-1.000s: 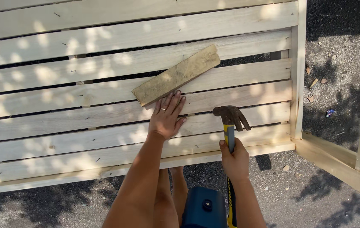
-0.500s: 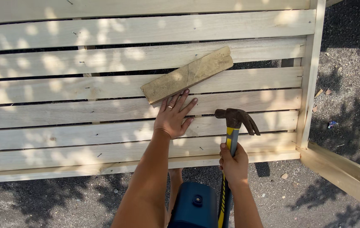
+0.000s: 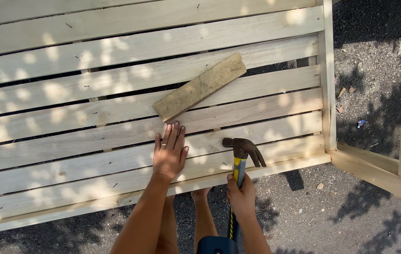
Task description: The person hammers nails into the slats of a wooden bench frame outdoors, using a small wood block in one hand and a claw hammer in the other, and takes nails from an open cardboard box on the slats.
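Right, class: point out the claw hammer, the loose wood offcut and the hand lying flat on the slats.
claw hammer (image 3: 244, 149), head view, on its steel head.
loose wood offcut (image 3: 199, 87), head view, mid-face.
left hand (image 3: 169, 155), head view, back of hand.

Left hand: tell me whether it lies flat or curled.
Flat. The left hand rests palm down on a slat of the wooden panel, fingers spread and straight.
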Motion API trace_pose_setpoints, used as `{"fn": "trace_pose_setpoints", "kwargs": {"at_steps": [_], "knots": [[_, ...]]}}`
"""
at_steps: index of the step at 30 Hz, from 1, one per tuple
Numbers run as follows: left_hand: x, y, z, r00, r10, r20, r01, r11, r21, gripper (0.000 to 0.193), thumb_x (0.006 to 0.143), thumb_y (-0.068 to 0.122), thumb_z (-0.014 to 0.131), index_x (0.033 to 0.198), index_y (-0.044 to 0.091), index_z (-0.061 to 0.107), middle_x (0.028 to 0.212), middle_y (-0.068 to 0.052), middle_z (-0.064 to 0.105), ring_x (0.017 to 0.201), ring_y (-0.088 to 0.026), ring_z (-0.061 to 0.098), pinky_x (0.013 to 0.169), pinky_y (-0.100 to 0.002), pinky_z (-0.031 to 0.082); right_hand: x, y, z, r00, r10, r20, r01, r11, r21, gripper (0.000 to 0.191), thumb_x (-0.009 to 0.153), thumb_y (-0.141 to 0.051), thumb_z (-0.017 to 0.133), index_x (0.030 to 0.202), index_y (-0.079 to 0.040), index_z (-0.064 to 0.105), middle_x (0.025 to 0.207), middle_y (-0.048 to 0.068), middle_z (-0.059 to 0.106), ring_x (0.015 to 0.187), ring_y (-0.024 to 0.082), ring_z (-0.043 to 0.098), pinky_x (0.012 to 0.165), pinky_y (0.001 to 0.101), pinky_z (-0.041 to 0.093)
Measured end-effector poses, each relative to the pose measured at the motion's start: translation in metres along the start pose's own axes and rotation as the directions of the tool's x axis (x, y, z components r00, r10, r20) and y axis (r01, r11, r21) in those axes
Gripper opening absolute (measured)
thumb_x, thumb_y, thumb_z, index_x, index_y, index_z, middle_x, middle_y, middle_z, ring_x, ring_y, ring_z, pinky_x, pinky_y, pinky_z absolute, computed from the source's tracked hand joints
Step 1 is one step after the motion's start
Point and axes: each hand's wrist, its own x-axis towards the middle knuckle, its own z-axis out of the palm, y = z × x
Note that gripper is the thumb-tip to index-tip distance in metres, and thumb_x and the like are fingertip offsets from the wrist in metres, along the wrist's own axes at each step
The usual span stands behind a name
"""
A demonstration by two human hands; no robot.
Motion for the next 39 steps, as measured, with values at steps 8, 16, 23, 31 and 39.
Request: {"fn": "trace_pose_setpoints", "kwargs": {"at_steps": [8,16,23,31,39], "knots": [[-0.007,-0.029,-0.031,0.946,-0.325,-0.002,0.325,0.946,-0.004,0.071,0.096,0.035,0.056,0.159,0.009,0.037,0.170,-0.012,0.026,0.157,-0.031,0.023,0.123,-0.062,0.020,0.000,-0.017,0.021,0.999,-0.036,0.014,0.035,0.999,0.037,0.023,0.098,-0.023,0.066,0.096,-0.002,0.056,0.064,0.000,0.050,0.048,0.008,0.047,0.042,0.0276,0.042],[0.039,-0.050,-0.074,0.879,-0.414,0.235,0.419,0.907,0.030,0.067,0.086,0.033,0.075,0.145,0.017,0.049,0.150,-0.008,0.043,0.139,-0.032,0.040,0.119,-0.050,0.030,-0.002,-0.048,0.057,1.000,0.010,-0.020,-0.010,1.000,-0.003,0.025,0.100,-0.028,0.060,0.095,-0.004,0.053,0.063,0.001,0.051,0.048,0.009,0.048,0.044,0.0300,0.043],[0.035,-0.077,-0.092,0.912,-0.263,0.315,0.282,0.959,-0.016,0.068,0.087,0.022,0.071,0.151,0.019,0.048,0.150,-0.003,0.044,0.140,-0.027,0.043,0.119,-0.045,0.038,-0.003,-0.076,0.080,0.998,0.042,-0.055,-0.054,0.967,-0.250,0.032,0.102,-0.029,0.054,0.092,0.001,0.049,0.060,0.010,0.052,0.042,0.021,0.053,0.043,0.0401,0.046],[-0.013,-0.067,-0.117,0.786,-0.301,0.540,0.405,0.910,-0.082,0.071,0.090,0.021,0.068,0.155,0.021,0.038,0.170,0.002,0.011,0.155,-0.022,0.016,0.124,-0.053,0.021,-0.024,-0.112,0.097,0.995,0.095,-0.015,-0.096,0.974,-0.207,0.032,0.102,-0.029,0.061,0.092,0.001,0.055,0.067,0.006,0.052,0.048,0.017,0.049,0.045,0.0373,0.046],[-0.063,-0.116,-0.160,0.737,-0.464,0.492,0.583,0.804,-0.114,0.065,0.093,0.018,0.065,0.153,0.017,0.040,0.171,-0.005,0.011,0.156,-0.026,0.015,0.123,-0.058,0.021,-0.073,-0.106,0.178,0.990,0.074,0.124,-0.053,0.985,-0.162,0.010,0.095,-0.012,0.061,0.096,-0.003,0.059,0.066,0.006,0.052,0.047,0.017,0.049,0.044,0.0362,0.043]]}}
